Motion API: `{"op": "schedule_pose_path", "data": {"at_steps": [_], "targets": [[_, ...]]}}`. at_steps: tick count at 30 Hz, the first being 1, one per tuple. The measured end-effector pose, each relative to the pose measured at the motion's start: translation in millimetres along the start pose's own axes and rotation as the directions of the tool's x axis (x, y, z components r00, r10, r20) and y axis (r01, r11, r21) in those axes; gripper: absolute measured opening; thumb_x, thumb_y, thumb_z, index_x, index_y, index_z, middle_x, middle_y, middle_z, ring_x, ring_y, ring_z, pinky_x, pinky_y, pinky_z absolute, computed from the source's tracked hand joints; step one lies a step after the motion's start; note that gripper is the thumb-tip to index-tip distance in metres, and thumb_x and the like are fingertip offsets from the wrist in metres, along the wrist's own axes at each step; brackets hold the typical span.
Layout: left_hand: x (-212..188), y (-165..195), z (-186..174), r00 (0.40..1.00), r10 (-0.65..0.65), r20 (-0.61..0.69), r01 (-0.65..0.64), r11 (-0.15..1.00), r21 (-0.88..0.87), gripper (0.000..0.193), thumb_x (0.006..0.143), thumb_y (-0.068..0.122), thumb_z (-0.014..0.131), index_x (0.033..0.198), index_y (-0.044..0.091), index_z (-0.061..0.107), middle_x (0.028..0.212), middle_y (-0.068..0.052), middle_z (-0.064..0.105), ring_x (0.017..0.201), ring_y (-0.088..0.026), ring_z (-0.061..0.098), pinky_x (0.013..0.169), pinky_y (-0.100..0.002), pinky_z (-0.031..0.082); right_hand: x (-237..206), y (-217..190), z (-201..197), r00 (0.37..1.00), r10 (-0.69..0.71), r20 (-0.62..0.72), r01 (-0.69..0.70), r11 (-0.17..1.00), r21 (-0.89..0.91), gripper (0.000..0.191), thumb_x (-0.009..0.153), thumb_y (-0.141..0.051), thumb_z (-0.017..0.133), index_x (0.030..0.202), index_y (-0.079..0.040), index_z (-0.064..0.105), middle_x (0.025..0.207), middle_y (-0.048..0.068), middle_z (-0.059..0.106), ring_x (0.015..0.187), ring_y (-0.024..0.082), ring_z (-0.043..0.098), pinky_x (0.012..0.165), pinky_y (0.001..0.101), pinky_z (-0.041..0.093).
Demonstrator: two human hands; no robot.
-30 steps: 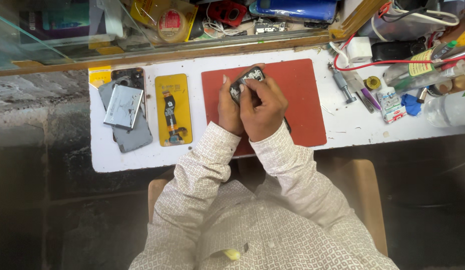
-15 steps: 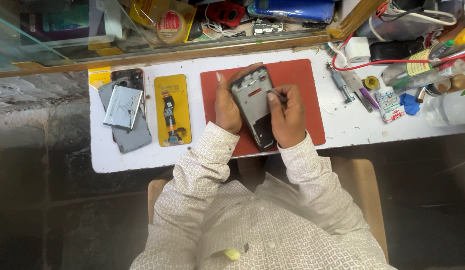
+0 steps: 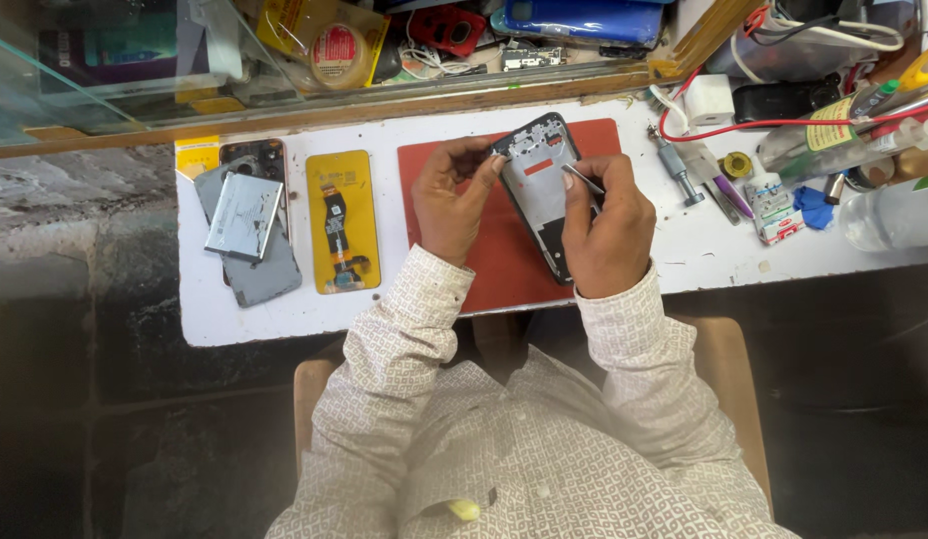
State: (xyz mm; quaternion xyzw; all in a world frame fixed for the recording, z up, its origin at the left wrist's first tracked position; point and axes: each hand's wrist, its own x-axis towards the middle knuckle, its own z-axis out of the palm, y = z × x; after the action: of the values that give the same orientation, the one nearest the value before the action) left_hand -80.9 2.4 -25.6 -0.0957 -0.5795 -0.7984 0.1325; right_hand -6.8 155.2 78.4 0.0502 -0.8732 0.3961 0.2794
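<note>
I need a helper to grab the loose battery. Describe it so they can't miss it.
On the white worktop, look left of the red mat, past the yellow-backed screen panel. The battery lies tilted on a grey back cover, a flat silver-grey rectangle, the only one there.
</note>
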Motion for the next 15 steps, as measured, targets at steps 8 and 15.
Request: {"op": "schedule_pose_path", "data": {"at_steps": [8,15], "targets": [[0,14,3,0.999,0.04,-0.028,-0.035,0.988,0.153,0.011,0.099,0.004,0.073,0.108,0.0,0.07,0.095,-0.006,0.075,0.086,-0.01,0.07,0.08,-0.025,0.059,-3,-7,-1,0.999,-0.041,0.012,0.041,0.997,-0.059,0.01,0.102,-0.004,0.068,0.107,0.002,0.062,0.093,0.018,0.071,0.081,0.033,0.072,0.071,0.0392,0.056],[-12,25,16,0.942,0.333,0.034,-0.273,0.706,0.653,0.012,0.096,0.005,0.072,0.106,0.003,0.068,0.091,-0.013,0.073,0.077,-0.023,0.072,0.067,-0.033,0.059,-1,-9,-7,0.999,-0.017,0.039,0.022,0.991,-0.129,0.012,0.101,-0.008,0.071,0.106,0.0,0.063,0.093,0.017,0.071,0.076,0.033,0.071,0.066,0.04,0.054]]}}
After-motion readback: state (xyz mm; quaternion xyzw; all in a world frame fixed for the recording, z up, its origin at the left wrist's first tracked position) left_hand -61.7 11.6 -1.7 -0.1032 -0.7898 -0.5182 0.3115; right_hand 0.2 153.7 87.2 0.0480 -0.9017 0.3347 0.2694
